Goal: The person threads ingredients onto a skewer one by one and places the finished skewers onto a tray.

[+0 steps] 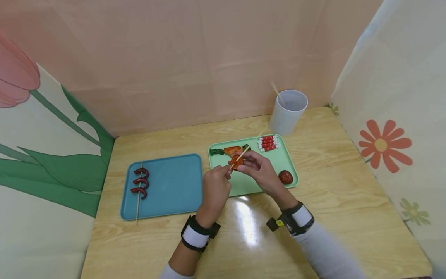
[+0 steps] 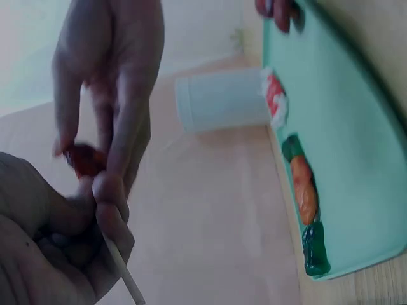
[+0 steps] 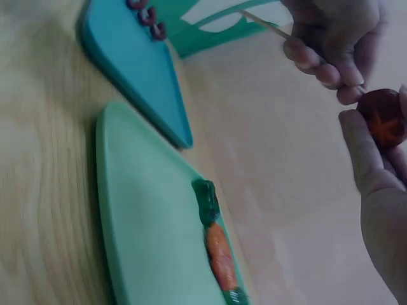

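Note:
My left hand [image 1: 215,188] pinches a thin wooden skewer [image 1: 243,152] above the near side of the green tray. In my right hand [image 1: 263,170] is a round brown-orange mushroom cap [image 1: 237,162], held by the fingertips against the skewer. The right wrist view shows a star-shaped cut on the mushroom cap [image 3: 383,119], with the skewer [image 3: 270,27] reaching its edge from the left hand. Whether the skewer pierces the cap, I cannot tell. Another mushroom cap [image 1: 285,177] lies on the green tray, right of my right hand.
The green tray [image 1: 244,188] also bears a green-and-orange food piece [image 1: 232,150] and several red-and-white rolls [image 1: 268,143]. Left of it, a blue tray [image 1: 174,186] carries a skewer with three curled dark-red pieces [image 1: 141,182]. A white cup [image 1: 286,116] holding sticks stands behind.

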